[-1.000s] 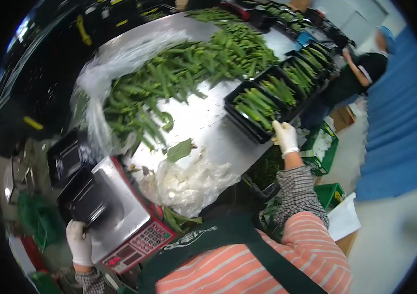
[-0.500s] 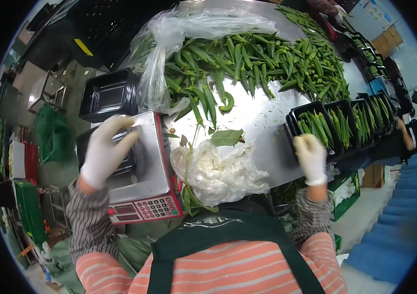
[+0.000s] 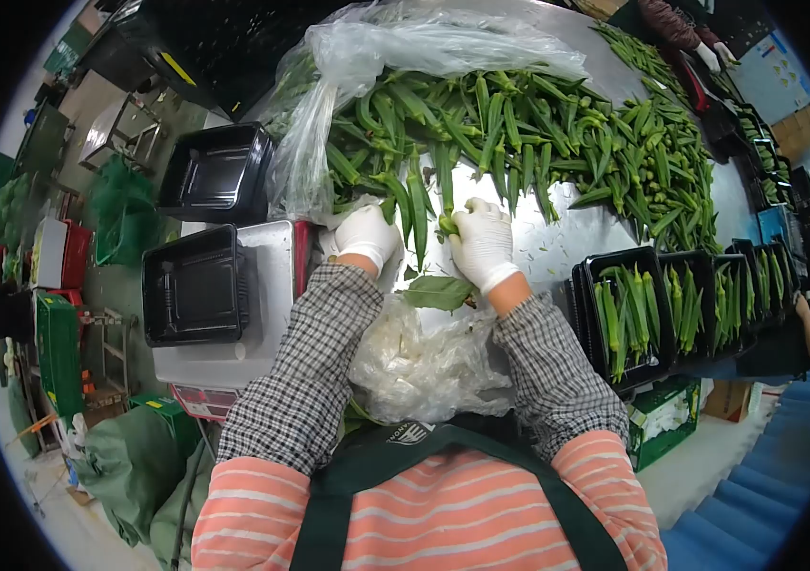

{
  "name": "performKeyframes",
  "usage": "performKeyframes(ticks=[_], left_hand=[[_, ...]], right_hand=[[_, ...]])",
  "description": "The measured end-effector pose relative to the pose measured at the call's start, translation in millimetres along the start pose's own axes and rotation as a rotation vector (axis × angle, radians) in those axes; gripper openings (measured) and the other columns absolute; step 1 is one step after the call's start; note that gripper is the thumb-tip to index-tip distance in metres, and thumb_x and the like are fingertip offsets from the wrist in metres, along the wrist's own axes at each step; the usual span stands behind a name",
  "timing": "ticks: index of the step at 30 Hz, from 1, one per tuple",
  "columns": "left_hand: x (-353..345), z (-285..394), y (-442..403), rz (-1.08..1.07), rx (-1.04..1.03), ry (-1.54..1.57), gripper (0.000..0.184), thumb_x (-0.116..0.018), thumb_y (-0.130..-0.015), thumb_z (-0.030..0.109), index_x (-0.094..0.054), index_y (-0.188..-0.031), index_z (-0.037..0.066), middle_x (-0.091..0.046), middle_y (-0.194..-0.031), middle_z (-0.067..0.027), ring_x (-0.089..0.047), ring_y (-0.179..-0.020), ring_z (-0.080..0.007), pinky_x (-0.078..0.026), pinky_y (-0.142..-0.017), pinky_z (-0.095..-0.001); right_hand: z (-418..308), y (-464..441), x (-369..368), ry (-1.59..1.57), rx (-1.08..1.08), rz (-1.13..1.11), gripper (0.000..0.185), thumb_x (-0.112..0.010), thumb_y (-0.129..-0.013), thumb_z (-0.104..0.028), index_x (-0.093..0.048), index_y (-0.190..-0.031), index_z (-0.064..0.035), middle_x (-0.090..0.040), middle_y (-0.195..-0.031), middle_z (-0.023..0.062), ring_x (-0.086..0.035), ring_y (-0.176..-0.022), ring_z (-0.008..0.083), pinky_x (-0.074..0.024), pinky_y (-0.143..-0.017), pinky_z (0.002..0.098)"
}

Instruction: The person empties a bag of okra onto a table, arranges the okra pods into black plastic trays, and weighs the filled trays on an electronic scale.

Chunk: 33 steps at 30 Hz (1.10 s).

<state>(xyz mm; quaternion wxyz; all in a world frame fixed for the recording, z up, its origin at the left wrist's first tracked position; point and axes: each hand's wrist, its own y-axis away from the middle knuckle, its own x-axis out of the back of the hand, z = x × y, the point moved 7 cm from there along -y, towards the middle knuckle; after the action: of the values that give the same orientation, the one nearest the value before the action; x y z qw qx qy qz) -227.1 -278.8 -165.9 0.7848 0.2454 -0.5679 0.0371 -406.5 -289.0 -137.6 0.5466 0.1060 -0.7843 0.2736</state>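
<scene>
White-gloved, my left hand [image 3: 368, 234] is closed at the lower left edge of the okra pile [image 3: 528, 124], its fingertips around a green okra pod. My right hand [image 3: 483, 242], also gloved, pinches the end of another okra pod a little to the right. Below them a green leaf [image 3: 437, 292] and crumpled clear plastic [image 3: 429, 366] lie on the metal table [image 3: 543, 243]. An unfilled black tray [image 3: 194, 287] rests on the scale [image 3: 276, 257] at the left. Trays of okra [image 3: 628, 314] stand in a row at the right.
Stacked black trays [image 3: 214, 176] stand behind the scale. A clear plastic sheet [image 3: 329, 105] lies along the pile's back and left. A co-worker's gloved hands [image 3: 715, 55] show at the top right, another person [image 3: 785, 333] at the right. A green crate [image 3: 666, 423] sits below the table.
My left hand has moved from the scale to the okra, and my right hand has moved from the filled trays to the okra. Both have closed on pods. The view has turned.
</scene>
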Motion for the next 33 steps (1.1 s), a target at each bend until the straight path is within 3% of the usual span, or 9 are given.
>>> performKeyframes(ticks=[2,5,6,13,17,21,24,27,33], left_hand=[[7,-7,10,0.134,-0.003,0.078,0.040,-0.059,-0.076,0.037,-0.062,-0.099,0.005,-0.062,-0.103,-0.0156,-0.060,-0.095,-0.0302,-0.048,-0.081,-0.0392],[29,-4,19,0.311,-0.081,0.081,0.033,-0.060,-0.073,0.031,-0.061,-0.096,0.006,-0.061,-0.098,-0.0130,-0.059,-0.093,-0.0298,-0.049,-0.079,-0.0393],[24,-4,13,0.344,-0.106,-0.008,0.030,-0.061,-0.073,0.026,-0.059,-0.095,0.006,-0.060,-0.096,-0.0121,-0.058,-0.092,-0.0296,-0.049,-0.078,-0.0402],[-4,-4,-4,0.235,-0.068,-0.263,0.026,-0.058,-0.074,0.019,-0.060,-0.096,0.004,-0.061,-0.099,-0.0138,-0.059,-0.093,-0.0303,-0.049,-0.080,-0.0396],[11,-20,10,0.287,-0.028,-0.073,0.025,-0.056,-0.075,0.018,-0.060,-0.097,0.005,-0.060,-0.098,-0.0141,-0.060,-0.091,-0.0303,-0.050,-0.077,-0.0403],[23,-14,19,0.394,-0.081,-0.037,0.022,-0.058,-0.075,0.018,-0.059,-0.092,0.005,-0.060,-0.093,-0.0138,-0.061,-0.087,-0.0309,-0.052,-0.072,-0.0413],[33,3,32,0.500,-0.159,0.044,0.022,-0.059,-0.075,0.019,-0.057,-0.093,0.006,-0.060,-0.090,-0.0131,-0.061,-0.086,-0.0308,-0.051,-0.072,-0.0408],[24,8,25,0.452,-0.239,0.169,0.023,-0.059,-0.075,0.019,-0.056,-0.094,0.006,-0.060,-0.091,-0.0142,-0.060,-0.086,-0.0320,-0.050,-0.073,-0.0409],[-14,-1,4,0.250,-0.080,0.125,0.030,-0.059,-0.075,0.020,-0.056,-0.101,0.005,-0.060,-0.099,-0.0184,-0.060,-0.093,-0.0323,-0.048,-0.081,-0.0401]], right_hand=[[3,-4,19,-0.108,-0.008,0.015,0.017,-0.063,-0.071,-0.021,-0.064,-0.082,-0.0085,-0.059,-0.097,0.0129,-0.055,-0.091,0.0309,-0.0442,-0.077,0.0394],[30,-26,14,-0.439,-0.345,-0.163,0.021,-0.061,-0.075,-0.025,-0.063,-0.081,-0.0056,-0.063,-0.089,0.0153,-0.060,-0.083,0.0332,-0.0462,-0.074,0.0416],[37,-37,6,-0.390,-0.365,-0.150,0.027,-0.061,-0.077,-0.030,-0.061,-0.083,-0.0036,-0.064,-0.083,0.0168,-0.062,-0.076,0.0347,-0.0473,-0.072,0.0432],[33,-74,-53,-0.016,-0.297,-0.304,0.038,-0.064,-0.074,-0.028,-0.058,-0.105,-0.0058,-0.064,-0.097,0.0166,-0.061,-0.087,0.0344,-0.0482,-0.079,0.0406],[63,-56,-30,-0.547,-0.450,-0.041,0.037,-0.060,-0.075,-0.017,-0.055,-0.108,-0.0013,-0.064,-0.094,0.0172,-0.063,-0.086,0.0305,-0.0476,-0.079,0.0371],[75,-54,-39,-1.222,-0.612,-0.206,0.030,-0.058,-0.077,-0.010,-0.058,-0.104,0.0011,-0.063,-0.086,0.0066,-0.060,-0.075,0.0161,-0.0467,-0.068,0.0271],[59,-57,-39,-1.499,-0.638,-0.257,0.026,-0.058,-0.080,-0.008,-0.057,-0.104,-0.0002,-0.061,-0.086,0.0054,-0.058,-0.075,0.0147,-0.0474,-0.071,0.0264],[53,-52,-46,-1.745,-0.667,-0.270,0.026,-0.058,-0.082,-0.009,-0.056,-0.107,-0.0002,-0.061,-0.091,0.0072,-0.059,-0.079,0.0168,-0.0485,-0.074,0.0292],[62,-43,-44,-1.735,-0.659,-0.272,0.029,-0.059,-0.080,-0.007,-0.057,-0.108,-0.0008,-0.062,-0.092,0.0045,-0.058,-0.080,0.0142,-0.0470,-0.075,0.0276]])
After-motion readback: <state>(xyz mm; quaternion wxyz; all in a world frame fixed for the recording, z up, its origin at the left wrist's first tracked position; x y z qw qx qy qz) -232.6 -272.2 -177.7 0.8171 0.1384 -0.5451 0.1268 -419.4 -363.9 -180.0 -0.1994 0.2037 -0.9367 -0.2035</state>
